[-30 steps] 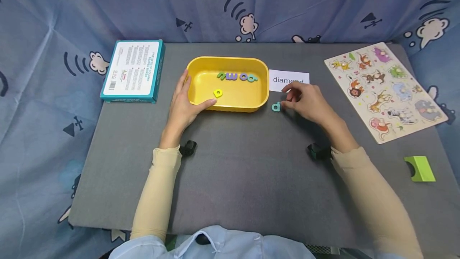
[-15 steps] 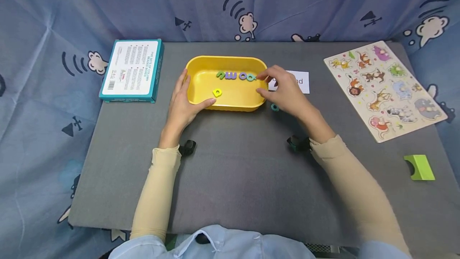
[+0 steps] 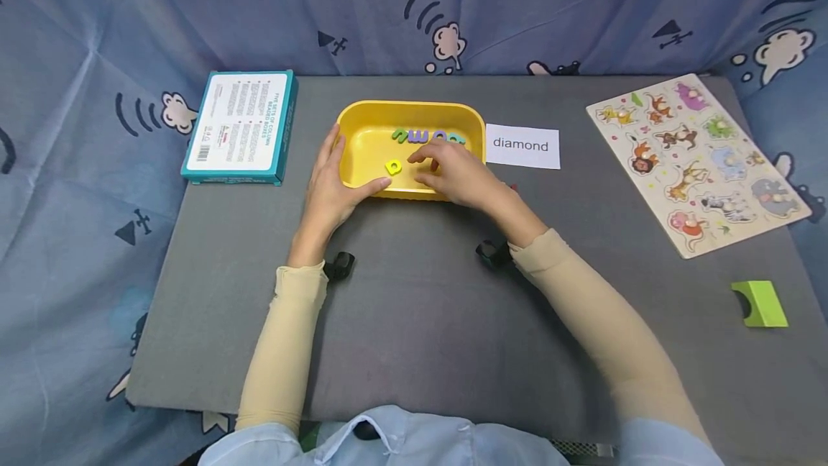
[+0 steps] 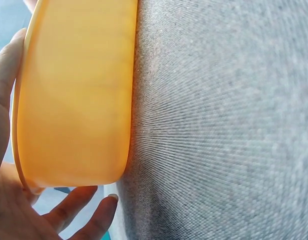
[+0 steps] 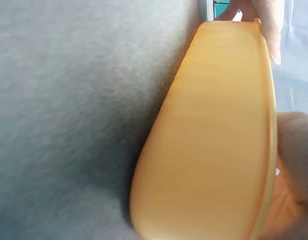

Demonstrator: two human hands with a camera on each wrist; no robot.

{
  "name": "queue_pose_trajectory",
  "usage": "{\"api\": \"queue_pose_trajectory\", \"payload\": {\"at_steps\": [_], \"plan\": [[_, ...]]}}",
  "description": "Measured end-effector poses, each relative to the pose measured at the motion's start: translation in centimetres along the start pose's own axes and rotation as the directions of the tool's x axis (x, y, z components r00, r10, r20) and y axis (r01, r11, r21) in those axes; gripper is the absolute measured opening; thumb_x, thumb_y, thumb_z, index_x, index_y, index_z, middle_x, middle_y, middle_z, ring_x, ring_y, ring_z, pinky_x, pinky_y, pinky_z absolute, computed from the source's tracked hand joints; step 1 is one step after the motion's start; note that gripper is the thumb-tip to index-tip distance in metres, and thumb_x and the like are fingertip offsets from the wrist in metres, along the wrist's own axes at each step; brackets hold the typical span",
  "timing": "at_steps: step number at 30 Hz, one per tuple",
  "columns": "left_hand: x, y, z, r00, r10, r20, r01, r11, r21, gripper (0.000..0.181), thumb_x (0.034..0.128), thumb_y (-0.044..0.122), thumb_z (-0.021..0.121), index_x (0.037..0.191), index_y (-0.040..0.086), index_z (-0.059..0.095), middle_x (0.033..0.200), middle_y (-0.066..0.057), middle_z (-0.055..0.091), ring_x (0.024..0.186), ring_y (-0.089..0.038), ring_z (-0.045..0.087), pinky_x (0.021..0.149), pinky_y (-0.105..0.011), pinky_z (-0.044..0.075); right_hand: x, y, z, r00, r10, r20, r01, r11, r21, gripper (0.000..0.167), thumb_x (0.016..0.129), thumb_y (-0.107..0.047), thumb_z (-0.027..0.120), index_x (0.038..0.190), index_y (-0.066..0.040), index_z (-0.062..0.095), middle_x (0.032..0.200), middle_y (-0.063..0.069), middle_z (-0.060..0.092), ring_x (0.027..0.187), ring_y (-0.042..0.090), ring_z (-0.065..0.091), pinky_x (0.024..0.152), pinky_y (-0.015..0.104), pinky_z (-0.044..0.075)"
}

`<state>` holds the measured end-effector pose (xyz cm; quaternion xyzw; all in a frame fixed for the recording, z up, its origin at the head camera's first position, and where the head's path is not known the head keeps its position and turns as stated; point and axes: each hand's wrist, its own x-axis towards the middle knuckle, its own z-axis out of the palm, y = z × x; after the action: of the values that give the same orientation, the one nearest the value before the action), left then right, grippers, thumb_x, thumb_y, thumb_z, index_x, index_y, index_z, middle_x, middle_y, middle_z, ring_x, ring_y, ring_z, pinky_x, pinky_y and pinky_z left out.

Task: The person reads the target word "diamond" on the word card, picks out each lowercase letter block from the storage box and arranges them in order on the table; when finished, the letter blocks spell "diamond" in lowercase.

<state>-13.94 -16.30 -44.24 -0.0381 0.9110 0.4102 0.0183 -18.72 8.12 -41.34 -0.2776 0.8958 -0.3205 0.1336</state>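
Fingers of left hand (image 3: 328, 190) grip yellow tray (image 3: 364, 136) by left edge. Right hand (image 3: 456, 171) over it, fingertips parted, room leftward.

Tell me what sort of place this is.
Probably a play-and-learning corner, perhaps a staged one: there's a yellow tub holding small letters, a card printed "diamond", and an animal puzzle.
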Motion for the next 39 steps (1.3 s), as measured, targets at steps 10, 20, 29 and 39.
{"api": "queue_pose_trajectory", "payload": {"at_steps": [10,20,29,39], "plan": [[0.0,0.0,-0.1,1.0,0.019,0.004,-0.019,1.0,0.0,0.117,0.0822,0.058,0.087,0.169,0.009,0.026,0.179,0.014,0.01,0.165,-0.025,0.019,0.132,-0.052,0.024,3.2,-0.2,1.2,0.998,0.014,0.067,-0.016,0.999,0.036,0.043,0.095,-0.012,0.081,0.135,-0.002,0.07,0.129,0.016,0.069,0.114,0.031,0.062,0.103,0.045,0.052],[0.0,-0.1,0.0,1.0,0.025,0.004,-0.025,1.0,-0.002,0.117,0.0823,0.059,0.086,0.169,0.01,0.025,0.179,0.014,0.009,0.165,-0.024,0.018,0.132,-0.052,0.024,4.7,0.2,2.1,0.996,0.045,0.079,-0.049,0.998,0.049,0.043,0.093,-0.004,0.079,0.135,-0.001,0.07,0.122,0.016,0.065,0.111,0.03,0.058,0.102,0.044,0.049],[0.0,0.0,0.0,1.0,0.02,0.006,-0.019,1.0,-0.006,0.117,0.0823,0.058,0.086,0.169,0.008,0.025,0.179,0.015,0.009,0.165,-0.025,0.017,0.132,-0.052,0.023,5.4,-0.1,2.5,0.996,0.016,0.086,-0.023,0.996,0.083,0.039,0.092,0.0,0.08,0.13,0.001,0.073,0.122,0.017,0.065,0.11,0.029,0.058,0.102,0.043,0.051],[0.1,0.0,-0.1,0.999,0.033,-0.001,-0.033,0.999,0.0,0.116,0.0822,0.057,0.086,0.168,0.007,0.026,0.179,0.013,0.01,0.165,-0.024,0.019,0.132,-0.05,0.024,5.5,0.0,2.7,0.998,-0.032,0.061,0.028,0.997,0.069,0.025,0.092,0.002,0.077,0.117,0.004,0.077,0.113,0.019,0.068,0.101,0.03,0.057,0.093,0.041,0.049]]}}
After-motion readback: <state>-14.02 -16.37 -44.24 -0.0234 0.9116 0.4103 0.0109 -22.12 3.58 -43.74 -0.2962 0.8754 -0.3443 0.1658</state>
